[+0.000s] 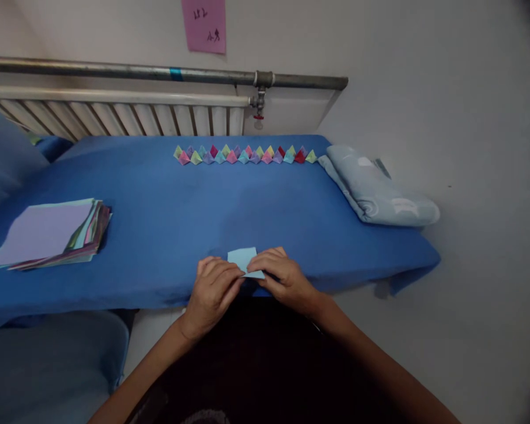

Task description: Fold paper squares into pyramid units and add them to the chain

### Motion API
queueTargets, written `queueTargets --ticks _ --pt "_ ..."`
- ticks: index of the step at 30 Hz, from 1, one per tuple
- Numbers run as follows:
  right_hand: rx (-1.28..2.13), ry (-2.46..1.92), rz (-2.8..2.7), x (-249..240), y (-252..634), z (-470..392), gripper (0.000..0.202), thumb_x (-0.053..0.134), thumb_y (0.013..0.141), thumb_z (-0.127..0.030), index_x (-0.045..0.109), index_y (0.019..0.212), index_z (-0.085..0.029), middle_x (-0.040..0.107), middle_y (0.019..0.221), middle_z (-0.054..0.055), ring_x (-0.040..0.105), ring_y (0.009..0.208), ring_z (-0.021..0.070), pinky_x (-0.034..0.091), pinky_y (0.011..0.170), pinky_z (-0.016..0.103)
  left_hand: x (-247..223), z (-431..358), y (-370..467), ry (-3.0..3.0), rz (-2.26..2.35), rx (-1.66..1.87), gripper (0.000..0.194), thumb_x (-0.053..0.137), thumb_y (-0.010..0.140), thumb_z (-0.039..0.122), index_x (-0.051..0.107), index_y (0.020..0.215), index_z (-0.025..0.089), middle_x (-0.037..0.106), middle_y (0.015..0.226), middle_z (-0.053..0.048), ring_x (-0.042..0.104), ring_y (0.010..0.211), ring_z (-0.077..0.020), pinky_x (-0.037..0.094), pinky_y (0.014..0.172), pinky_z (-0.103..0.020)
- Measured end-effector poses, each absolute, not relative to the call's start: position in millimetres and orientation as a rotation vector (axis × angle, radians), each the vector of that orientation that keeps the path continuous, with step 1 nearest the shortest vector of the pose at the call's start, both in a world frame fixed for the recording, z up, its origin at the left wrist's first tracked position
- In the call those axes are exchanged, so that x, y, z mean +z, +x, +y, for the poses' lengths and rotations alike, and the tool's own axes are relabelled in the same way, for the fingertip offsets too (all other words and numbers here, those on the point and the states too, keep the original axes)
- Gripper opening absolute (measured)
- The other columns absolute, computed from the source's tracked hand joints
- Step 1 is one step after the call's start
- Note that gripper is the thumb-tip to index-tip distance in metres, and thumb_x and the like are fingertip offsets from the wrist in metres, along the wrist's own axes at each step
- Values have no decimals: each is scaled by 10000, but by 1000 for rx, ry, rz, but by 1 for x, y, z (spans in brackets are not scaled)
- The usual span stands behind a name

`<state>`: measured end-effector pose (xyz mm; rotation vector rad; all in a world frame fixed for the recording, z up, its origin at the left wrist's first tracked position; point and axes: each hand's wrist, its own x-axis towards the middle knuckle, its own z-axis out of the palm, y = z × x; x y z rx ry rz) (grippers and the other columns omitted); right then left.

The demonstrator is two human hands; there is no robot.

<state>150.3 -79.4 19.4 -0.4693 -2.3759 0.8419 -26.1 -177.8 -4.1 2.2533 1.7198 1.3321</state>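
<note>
Head view: so we've got a big blue-covered surface [159,235] filling most of the spot. Folded blanket [380,188] sits at the right end, and a messy stack of coloured sheets [44,229] lies flat on the left, so plenty of paper looks unused. Along the far side runs a row of folded paper pieces [244,157] in mixed colours, set close together, and I'd call those the finished ones. Left hand [214,294] and right hand [287,277] are at the near edge, fingers curled and almost closed, both pinching the light-blue paper [242,257] between them, in the middle. That one's smaller than the stacked sheets and pretty flat, nothing like the peaked ones in the row, so I'd guess it's only partway folded. Can't make out the creases, tbh.
</note>
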Motion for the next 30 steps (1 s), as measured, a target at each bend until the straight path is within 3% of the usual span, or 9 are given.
queueTargets --ticks 4,8,11,16,20,26,30 --pt "1159 -692 -2159 35 146 -84 133 535 893 -275 642 847 -210 661 779 -3 579 721 130 414 710 282 3 -178 -26 1801 1683 1432 87 579 890 267 641 864 212 672 794 1 596 777 -154 449 786 -326" --pt "1446 -881 -1955 38 138 -81 188 583 841 -322 558 702 -197 508 618 -47 471 583 100 377 568 238 9 -177 -25 1331 1651 1313 172 590 865 346 648 774 211 636 716 22 579 675 -134 463 637 -265" --pt "1521 -976 -1939 29 131 -73 103 578 827 -303 572 805 -203 474 591 -64 442 541 96 362 530 231 6 -176 -27 1270 1693 1278 174 581 866 352 646 793 208 634 729 16 587 677 -135 478 635 -266" --pt "1167 -1072 -2315 19 120 -56 320 563 806 -169 603 1121 -200 584 695 -28 521 615 114 381 598 243 -6 -171 -36 1785 1892 1330 140 534 896 214 636 991 220 680 970 -43 615 935 -188 461 839 -367" --pt "1048 -1026 -2519 20 110 -42 428 550 814 -161 566 1241 -193 618 714 -14 542 629 126 392 616 247 -11 -164 -39 2224 1702 1138 233 438 922 104 621 995 228 704 1006 -35 629 949 -178 424 851 -378" --pt "757 -970 -2561 21 113 -32 417 547 786 -112 582 1195 -186 651 855 30 573 755 153 422 706 276 -13 -160 -36 2371 1691 1026 260 428 901 58 620 994 206 712 1009 -37 636 924 -175 396 849 -382" --pt "650 -813 -2441 23 140 -48 203 492 832 -129 634 958 -199 646 879 39 568 826 163 425 766 297 -12 -166 -38 2409 1674 942 268 448 881 71 623 1038 199 695 1082 -62 624 968 -190 384 885 -400"
